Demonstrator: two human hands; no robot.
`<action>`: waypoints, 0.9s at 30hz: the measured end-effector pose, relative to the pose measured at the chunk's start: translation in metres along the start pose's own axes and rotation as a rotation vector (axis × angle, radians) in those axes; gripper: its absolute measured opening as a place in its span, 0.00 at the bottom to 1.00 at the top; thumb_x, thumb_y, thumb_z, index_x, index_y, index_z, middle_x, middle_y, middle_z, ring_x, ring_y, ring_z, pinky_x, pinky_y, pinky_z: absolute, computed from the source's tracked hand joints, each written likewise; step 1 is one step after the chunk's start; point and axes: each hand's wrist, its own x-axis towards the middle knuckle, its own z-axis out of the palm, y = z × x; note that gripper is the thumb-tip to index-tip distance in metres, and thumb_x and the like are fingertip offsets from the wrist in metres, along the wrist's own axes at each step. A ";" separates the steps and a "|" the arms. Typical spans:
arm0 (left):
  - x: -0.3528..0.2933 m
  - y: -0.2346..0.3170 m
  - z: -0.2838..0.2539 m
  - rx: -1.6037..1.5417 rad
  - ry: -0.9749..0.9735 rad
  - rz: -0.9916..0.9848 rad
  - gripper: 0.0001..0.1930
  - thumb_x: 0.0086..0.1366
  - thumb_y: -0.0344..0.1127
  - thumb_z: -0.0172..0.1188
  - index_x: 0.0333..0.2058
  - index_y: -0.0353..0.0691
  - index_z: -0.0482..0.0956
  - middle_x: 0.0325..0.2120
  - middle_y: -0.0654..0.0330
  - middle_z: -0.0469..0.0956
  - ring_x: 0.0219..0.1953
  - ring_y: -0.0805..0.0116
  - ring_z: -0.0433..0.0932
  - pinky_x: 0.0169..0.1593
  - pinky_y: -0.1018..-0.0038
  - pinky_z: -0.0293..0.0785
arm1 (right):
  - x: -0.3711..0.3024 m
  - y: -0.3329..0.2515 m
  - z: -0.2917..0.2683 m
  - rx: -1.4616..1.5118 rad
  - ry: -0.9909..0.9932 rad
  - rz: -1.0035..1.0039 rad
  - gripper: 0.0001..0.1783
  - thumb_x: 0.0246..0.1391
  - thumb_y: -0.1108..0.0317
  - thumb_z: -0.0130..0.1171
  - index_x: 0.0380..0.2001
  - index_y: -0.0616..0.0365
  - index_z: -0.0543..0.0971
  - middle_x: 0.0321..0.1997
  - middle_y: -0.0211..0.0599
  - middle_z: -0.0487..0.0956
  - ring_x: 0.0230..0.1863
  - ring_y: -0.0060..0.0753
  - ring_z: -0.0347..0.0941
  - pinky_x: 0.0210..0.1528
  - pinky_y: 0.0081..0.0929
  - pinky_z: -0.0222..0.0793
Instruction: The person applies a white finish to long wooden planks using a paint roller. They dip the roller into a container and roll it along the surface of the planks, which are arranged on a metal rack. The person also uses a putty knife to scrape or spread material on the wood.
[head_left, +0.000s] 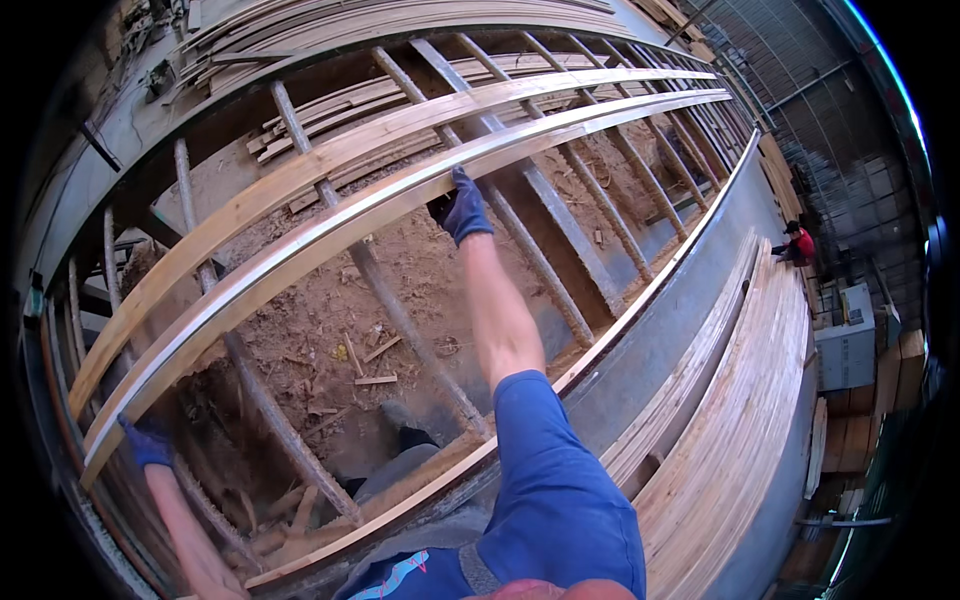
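Observation:
A long wooden board (400,198) with a bright pale strip along its upper side lies across the metal rollers of a long frame. My left hand (150,446), in a blue glove, grips the board close to its left end. Farther along, my right hand (464,208), also gloved in blue, is closed on the board's near edge; some of its fingers are hidden under the wood. Beyond it runs a second long board (255,200), side by side with the first and untouched by either hand.
Round metal rollers (390,295) cross the frame, with sawdust and wood scraps (375,380) on the ground below. Stacked long boards (710,460) lie on the right. More planks (330,120) lie beyond. A person in red (797,244) is at the far right, near a grey cabinet (845,340).

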 end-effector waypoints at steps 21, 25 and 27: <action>-0.113 -0.086 -0.093 0.057 0.131 -0.152 0.33 0.68 0.54 0.54 0.61 0.32 0.64 0.59 0.48 0.68 0.61 0.55 0.68 0.69 0.62 0.60 | -0.117 -0.089 -0.084 -0.826 0.192 0.024 0.17 0.59 0.57 0.61 0.41 0.61 0.74 0.36 0.41 0.78 0.40 0.39 0.77 0.44 0.40 0.79; -0.088 -0.084 -0.031 0.232 -0.017 -0.143 0.33 0.69 0.52 0.54 0.61 0.32 0.64 0.60 0.46 0.68 0.62 0.57 0.67 0.70 0.65 0.59 | -0.078 -0.078 -0.063 -0.588 0.039 -0.141 0.20 0.59 0.61 0.61 0.48 0.62 0.72 0.40 0.47 0.79 0.38 0.45 0.79 0.41 0.44 0.81; -0.056 -0.032 -0.090 0.272 -0.355 -0.232 0.28 0.72 0.55 0.46 0.59 0.39 0.69 0.58 0.53 0.72 0.60 0.61 0.71 0.62 0.69 0.70 | -0.049 -0.018 -0.007 -0.691 0.098 0.005 0.16 0.58 0.62 0.61 0.45 0.60 0.76 0.37 0.49 0.81 0.37 0.46 0.79 0.41 0.40 0.79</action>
